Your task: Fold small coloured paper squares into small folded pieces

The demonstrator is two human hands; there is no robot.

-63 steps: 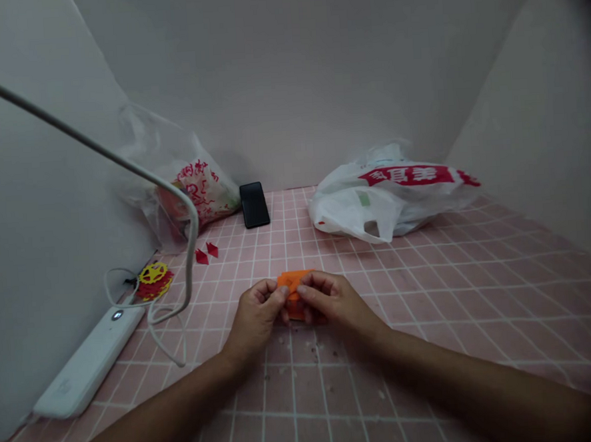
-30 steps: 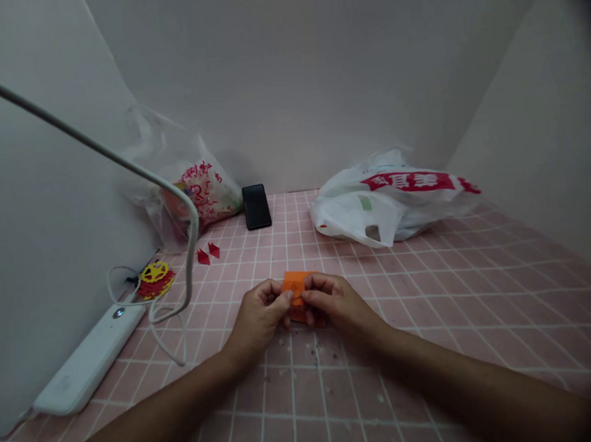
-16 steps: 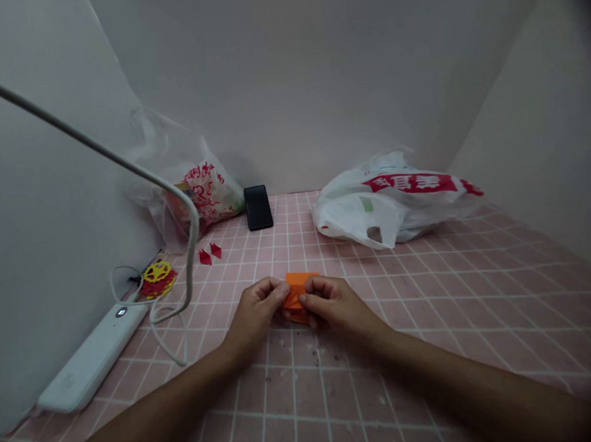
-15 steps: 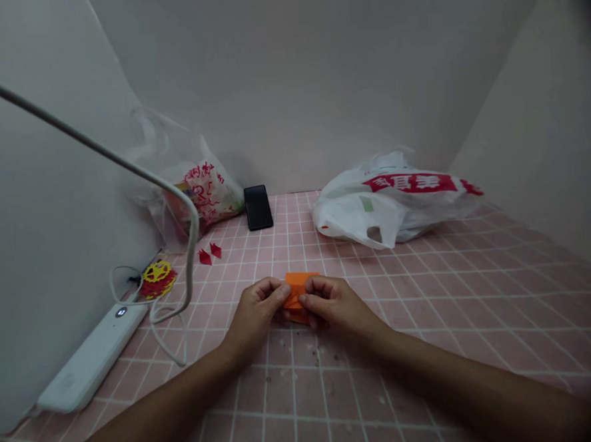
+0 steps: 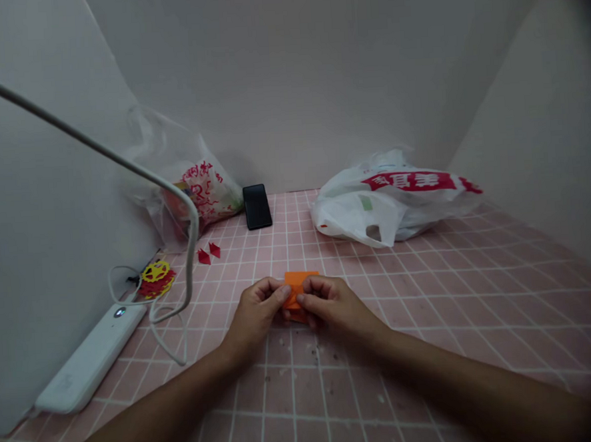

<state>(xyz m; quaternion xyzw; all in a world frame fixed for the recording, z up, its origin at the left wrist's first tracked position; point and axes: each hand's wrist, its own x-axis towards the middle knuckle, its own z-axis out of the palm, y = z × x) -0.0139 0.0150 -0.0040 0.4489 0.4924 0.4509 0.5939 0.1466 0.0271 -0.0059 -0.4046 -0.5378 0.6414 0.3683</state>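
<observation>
A small folded piece of orange paper (image 5: 296,284) sits just above the pink tiled surface (image 5: 430,293), near its middle. My left hand (image 5: 255,317) pinches its left edge with curled fingers. My right hand (image 5: 333,303) pinches its right edge the same way. The two thumbs nearly meet over the paper, and its lower part is hidden behind my fingers.
A white plastic bag with red print (image 5: 391,198) lies at the back right. A clear bag of red papers (image 5: 193,187) and a black phone (image 5: 257,206) stand at the back left. Red paper scraps (image 5: 207,253), a yellow-and-red cutout (image 5: 155,277), a white power strip (image 5: 86,360) and its cable (image 5: 122,166) line the left wall.
My hands have kept pinching the orange paper at the same spot, with only slight finger shifts along its edges. The view has wobbled a little.
</observation>
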